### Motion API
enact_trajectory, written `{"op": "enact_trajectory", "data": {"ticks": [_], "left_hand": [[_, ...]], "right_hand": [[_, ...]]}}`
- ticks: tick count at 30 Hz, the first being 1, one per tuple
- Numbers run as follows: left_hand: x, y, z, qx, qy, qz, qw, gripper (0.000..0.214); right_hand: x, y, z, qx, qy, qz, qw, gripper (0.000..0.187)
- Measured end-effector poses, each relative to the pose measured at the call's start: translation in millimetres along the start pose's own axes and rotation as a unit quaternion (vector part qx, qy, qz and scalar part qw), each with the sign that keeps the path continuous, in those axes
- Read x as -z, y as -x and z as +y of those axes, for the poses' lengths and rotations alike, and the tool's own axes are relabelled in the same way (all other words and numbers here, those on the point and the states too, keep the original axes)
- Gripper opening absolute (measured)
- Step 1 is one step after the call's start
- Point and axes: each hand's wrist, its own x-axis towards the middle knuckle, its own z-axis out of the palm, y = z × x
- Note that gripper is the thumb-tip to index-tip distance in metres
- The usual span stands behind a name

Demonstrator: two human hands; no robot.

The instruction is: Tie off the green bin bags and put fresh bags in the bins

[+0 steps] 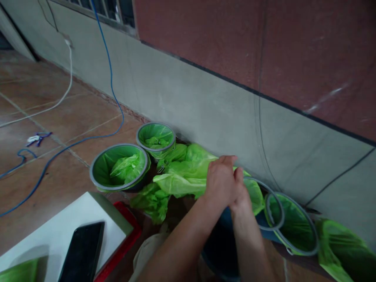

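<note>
My left hand (221,178) and my right hand (241,192) are pressed together, fingers closed, around a thin bright green plastic bag (182,176). Most of the bag trails off to the left, and another green part shows right of my wrists. Both hands hide the gathered part. Beneath my forearms stands a dark bin (220,246). A grey ring (280,213) sits just right of my right hand; whether it touches my arm I cannot tell.
Green-lined bins stand at left (94,176), behind it (139,137) and at right (313,239). Another green bag (337,239) lies at far right. A phone (84,250) rests on a white box (44,239). A blue cable (110,74) crosses the tiled floor beside the wall (190,102).
</note>
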Motion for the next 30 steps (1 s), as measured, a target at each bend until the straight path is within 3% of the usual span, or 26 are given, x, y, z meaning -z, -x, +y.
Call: {"op": "enact_trajectory", "data": {"ticks": [3, 6, 9, 12, 16, 21, 30], "left_hand": [[-0.1, 1, 1, -0.058, 0.029, -0.034, 0.997, 0.043], [-6.3, 6, 6, -0.14, 0.049, -0.163, 0.975, 0.048], [-16.8, 16, 17, -0.198, 0.054, -0.283, 0.937, 0.046], [-29.6, 27, 29, -0.187, 0.042, -0.323, 0.927, 0.034], [-50.5, 38, 35, -0.167, 0.001, -0.312, 0.935, 0.022], [-75.3, 56, 34, -0.166, -0.104, -0.247, 0.949, 0.018], [-91.7, 71, 43, -0.168, -0.216, -0.133, 0.953, 0.014]], "right_hand": [[32, 22, -43, -0.012, -0.004, 0.048, 0.999, 0.026], [59, 54, -78, 0.009, 0.117, 0.028, 0.993, 0.025], [82, 84, -98, 0.054, 0.246, 0.036, 0.967, 0.021], [106, 108, -105, 0.101, 0.307, 0.115, 0.939, 0.025], [136, 129, -97, 0.134, 0.398, 0.196, 0.886, 0.038], [154, 150, -81, 0.16, 0.542, 0.199, 0.801, 0.016], [196, 181, -95, 0.205, 0.554, 0.335, 0.734, 0.014]]}}
